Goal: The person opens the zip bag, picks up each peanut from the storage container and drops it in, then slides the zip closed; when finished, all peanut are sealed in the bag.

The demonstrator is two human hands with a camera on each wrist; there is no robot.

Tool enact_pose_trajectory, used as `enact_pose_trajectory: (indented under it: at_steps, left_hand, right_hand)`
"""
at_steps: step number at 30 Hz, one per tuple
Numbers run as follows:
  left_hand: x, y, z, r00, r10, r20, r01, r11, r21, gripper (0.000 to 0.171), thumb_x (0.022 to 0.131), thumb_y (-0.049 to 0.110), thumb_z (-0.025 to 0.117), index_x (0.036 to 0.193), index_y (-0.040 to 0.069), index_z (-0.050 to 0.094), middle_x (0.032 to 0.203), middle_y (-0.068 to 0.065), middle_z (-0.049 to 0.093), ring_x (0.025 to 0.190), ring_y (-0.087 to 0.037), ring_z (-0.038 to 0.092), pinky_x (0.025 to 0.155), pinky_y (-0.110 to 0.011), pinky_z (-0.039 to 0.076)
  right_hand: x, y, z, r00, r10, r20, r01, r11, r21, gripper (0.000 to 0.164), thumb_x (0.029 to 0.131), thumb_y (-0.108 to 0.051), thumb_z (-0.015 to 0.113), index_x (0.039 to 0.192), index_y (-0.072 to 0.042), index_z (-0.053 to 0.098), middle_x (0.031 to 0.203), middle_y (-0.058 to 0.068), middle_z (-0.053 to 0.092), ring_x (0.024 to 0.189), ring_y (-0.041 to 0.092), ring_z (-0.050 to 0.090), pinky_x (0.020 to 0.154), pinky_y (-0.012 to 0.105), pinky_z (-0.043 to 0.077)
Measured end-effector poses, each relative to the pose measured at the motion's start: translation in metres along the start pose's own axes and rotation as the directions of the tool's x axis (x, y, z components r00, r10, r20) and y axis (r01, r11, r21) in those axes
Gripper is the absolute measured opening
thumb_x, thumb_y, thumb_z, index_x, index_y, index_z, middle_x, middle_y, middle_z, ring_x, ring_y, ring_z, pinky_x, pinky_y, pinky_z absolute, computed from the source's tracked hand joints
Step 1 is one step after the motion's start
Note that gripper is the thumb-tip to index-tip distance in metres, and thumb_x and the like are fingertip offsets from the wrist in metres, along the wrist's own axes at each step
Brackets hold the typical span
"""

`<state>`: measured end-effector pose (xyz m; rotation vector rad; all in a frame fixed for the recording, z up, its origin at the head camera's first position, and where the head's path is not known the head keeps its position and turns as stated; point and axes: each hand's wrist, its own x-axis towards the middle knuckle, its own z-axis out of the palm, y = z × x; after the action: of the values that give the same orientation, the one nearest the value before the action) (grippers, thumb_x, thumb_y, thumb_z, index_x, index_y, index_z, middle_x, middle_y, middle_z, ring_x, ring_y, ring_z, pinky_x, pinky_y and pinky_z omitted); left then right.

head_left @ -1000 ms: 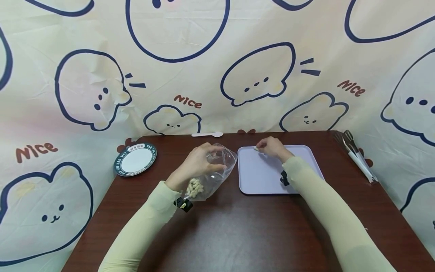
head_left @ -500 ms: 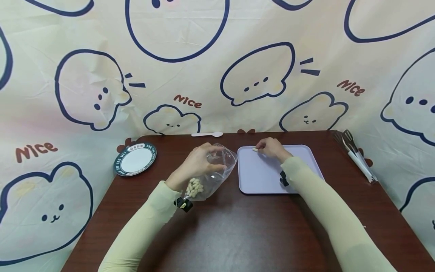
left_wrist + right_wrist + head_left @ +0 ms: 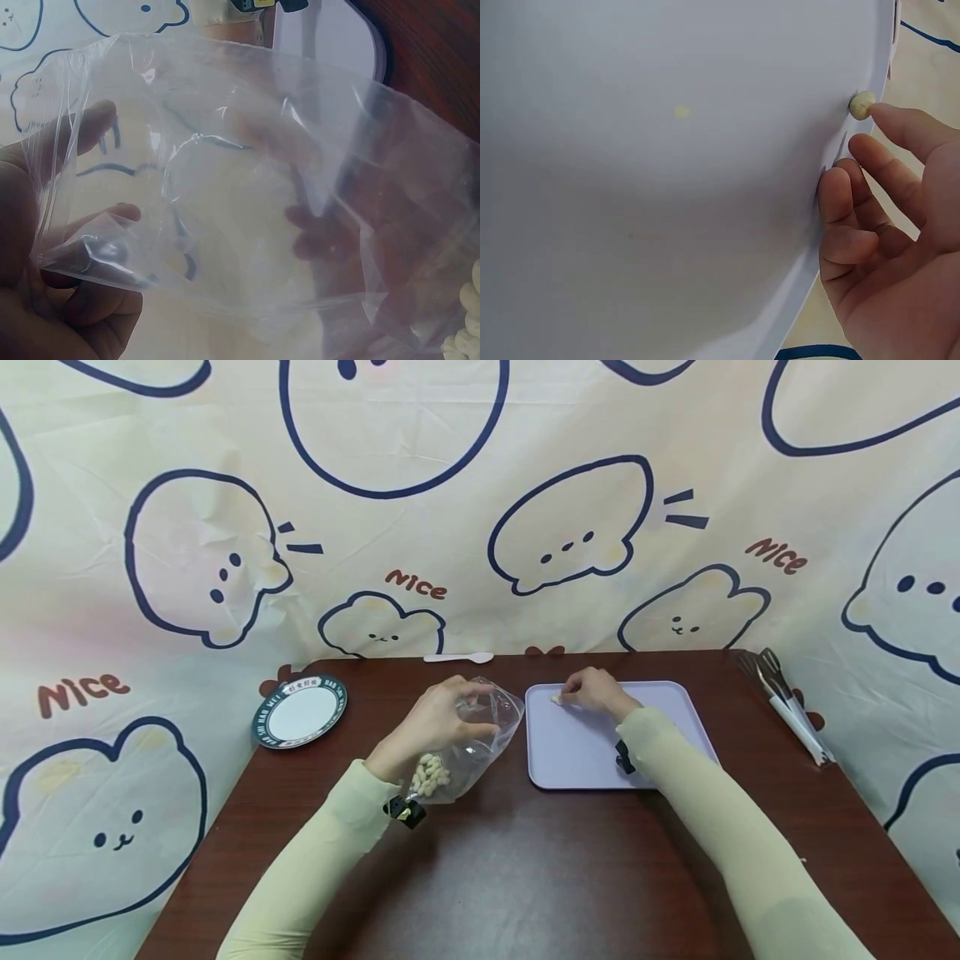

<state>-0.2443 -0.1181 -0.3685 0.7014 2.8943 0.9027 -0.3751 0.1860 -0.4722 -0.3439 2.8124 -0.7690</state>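
In the head view, my left hand (image 3: 438,718) grips a clear plastic bag (image 3: 480,760), thumb and fingers spread at its mouth. Pale peanuts (image 3: 431,775) lie heaped in the bag's bottom. The left wrist view shows the fingers (image 3: 56,262) partly behind the see-through plastic. Over the far left part of a lavender tray (image 3: 577,760) is my right hand (image 3: 596,689). One of its fingertips touches a single pale peanut (image 3: 861,106) beside the tray's rim in the right wrist view. The other fingers of that hand are bent, apart from the peanut.
A plate with a dark green patterned rim (image 3: 262,714) sits at the back left of the brown table (image 3: 525,877). Along the back edge lies a white plastic spoon (image 3: 459,657). Metal utensils with white handles (image 3: 798,727) lie at the right, beside the cartoon-printed cloth (image 3: 480,543).
My right hand has moved slightly left and nearer across the tray, and the peanut at its fingertips has shifted the same way. The left hand and bag stay put.
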Motion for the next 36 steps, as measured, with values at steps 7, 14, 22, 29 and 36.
enact_pose_trajectory:
  at_steps: [7,14,22,29,36]
  left_hand:
    - [-0.001,0.000,0.000,1.000,-0.001,-0.002,0.001,1.000,0.004,0.066,0.079,0.043,0.083,0.138,0.023,0.061,0.104,-0.001,0.059,0.086,-0.018,0.055,0.069,-0.031,0.046]
    - [-0.002,0.000,0.000,1.000,-0.002,-0.004,0.002,1.000,-0.002,0.066,0.079,0.042,0.083,0.138,0.023,0.060,0.104,-0.002,0.059,0.086,-0.018,0.055,0.068,-0.030,0.047]
    - [-0.001,0.000,0.000,1.000,-0.008,-0.005,0.008,1.000,0.005,0.066,0.079,0.042,0.083,0.138,0.024,0.061,0.104,-0.001,0.059,0.086,-0.018,0.054,0.069,-0.031,0.046]
    - [-0.001,0.002,-0.001,1.000,-0.010,-0.007,0.010,1.000,0.003,0.066,0.079,0.042,0.083,0.138,0.022,0.061,0.104,-0.002,0.059,0.087,-0.019,0.054,0.069,-0.031,0.047]
    - [0.000,0.002,-0.001,1.000,-0.025,-0.005,0.026,1.000,0.014,0.067,0.078,0.043,0.084,0.138,0.023,0.060,0.105,-0.002,0.059,0.090,-0.019,0.055,0.071,-0.031,0.047]
  right_hand:
    - [0.000,-0.006,0.002,0.999,-0.047,0.015,0.048,0.998,-0.038,0.016,0.092,-0.026,0.071,0.101,-0.014,0.078,0.106,0.006,0.074,0.095,0.023,0.060,0.085,0.037,0.047]
    - [0.000,-0.005,0.003,0.999,-0.053,0.013,0.053,0.999,-0.002,0.012,0.092,-0.023,0.071,0.096,-0.014,0.077,0.099,0.004,0.074,0.090,0.021,0.060,0.080,0.033,0.046]
    - [-0.009,-0.009,-0.008,0.996,-0.088,0.006,0.086,0.985,0.146,0.015,0.091,-0.023,0.072,0.102,-0.014,0.076,0.099,0.004,0.074,0.087,0.018,0.063,0.077,0.030,0.046]
    - [-0.026,-0.029,-0.021,0.989,-0.143,-0.019,0.144,0.959,0.246,0.017,0.091,-0.028,0.073,0.101,-0.015,0.075,0.096,0.007,0.075,0.082,0.019,0.065,0.072,0.031,0.049]
    - [-0.048,-0.055,-0.033,0.984,-0.178,-0.032,0.179,0.942,0.285,0.015,0.091,-0.032,0.073,0.100,-0.021,0.075,0.095,0.003,0.073,0.083,0.022,0.064,0.075,0.036,0.048]
